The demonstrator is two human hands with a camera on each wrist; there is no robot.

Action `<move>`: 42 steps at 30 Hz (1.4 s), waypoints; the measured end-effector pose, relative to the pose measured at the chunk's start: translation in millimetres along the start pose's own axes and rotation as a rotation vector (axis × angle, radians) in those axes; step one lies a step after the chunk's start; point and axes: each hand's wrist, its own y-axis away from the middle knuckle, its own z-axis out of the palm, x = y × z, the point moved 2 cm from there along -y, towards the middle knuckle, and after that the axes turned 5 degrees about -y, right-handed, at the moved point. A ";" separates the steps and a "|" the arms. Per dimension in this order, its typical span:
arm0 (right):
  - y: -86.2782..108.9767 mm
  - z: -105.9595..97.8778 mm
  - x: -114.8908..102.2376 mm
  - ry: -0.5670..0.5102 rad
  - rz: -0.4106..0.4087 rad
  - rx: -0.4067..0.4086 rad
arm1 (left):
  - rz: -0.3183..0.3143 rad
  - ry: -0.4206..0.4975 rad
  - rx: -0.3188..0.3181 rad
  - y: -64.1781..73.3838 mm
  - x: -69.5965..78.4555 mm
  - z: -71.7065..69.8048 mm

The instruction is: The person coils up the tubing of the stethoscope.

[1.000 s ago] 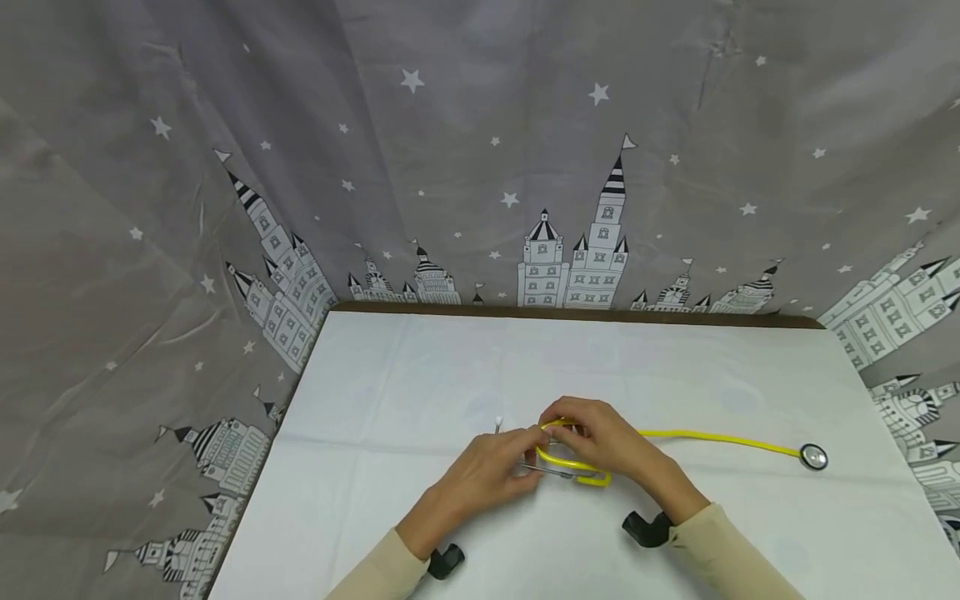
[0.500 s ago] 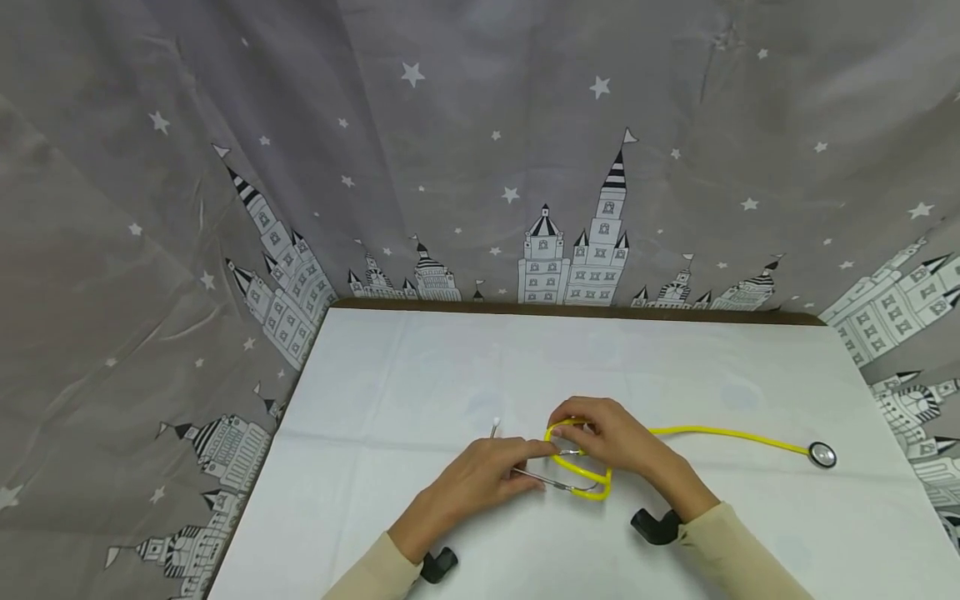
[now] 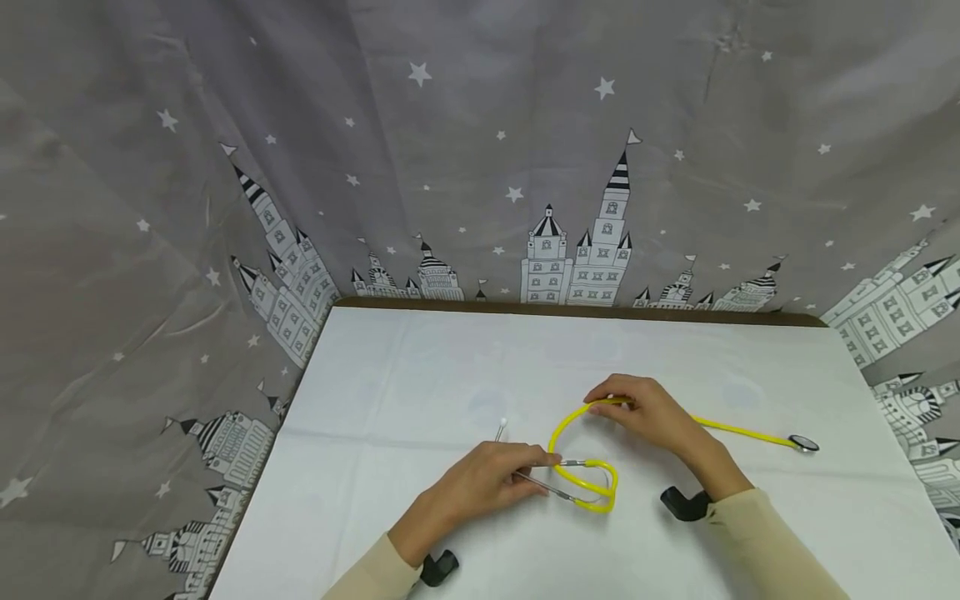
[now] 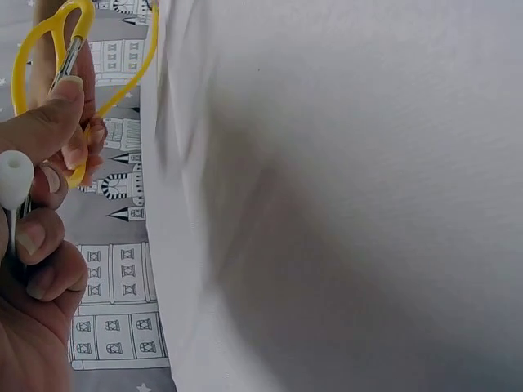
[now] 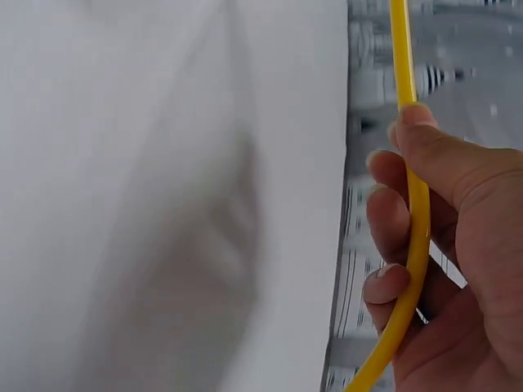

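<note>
stethoscope (image 5: 418, 206) above white tabletop (image 3: 420, 375), castle-print curtain (image 3: 457, 100) behind

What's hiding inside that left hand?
The left hand holds the metal tubes of the yellow stethoscope. A white eartip pokes out. The stretch inside the fingers is covered, so I can't see it.

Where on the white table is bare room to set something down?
Bare: the table between its left edge and the left hand; also along the far brown edge. Crowded: the middle, around the stethoscope and right hand.
</note>
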 end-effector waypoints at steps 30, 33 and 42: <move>33.8 -33.5 63.4 0.237 0.148 0.159 | -0.124 0.092 0.128 2.1 -2.0 -10.6; 43.6 -17.0 59.0 0.266 0.166 0.115 | -0.179 0.069 0.204 0.4 -8.9 -18.3; 71.8 38.9 7.3 0.345 -0.194 0.137 | -0.259 0.028 0.432 -8.0 -26.2 -40.2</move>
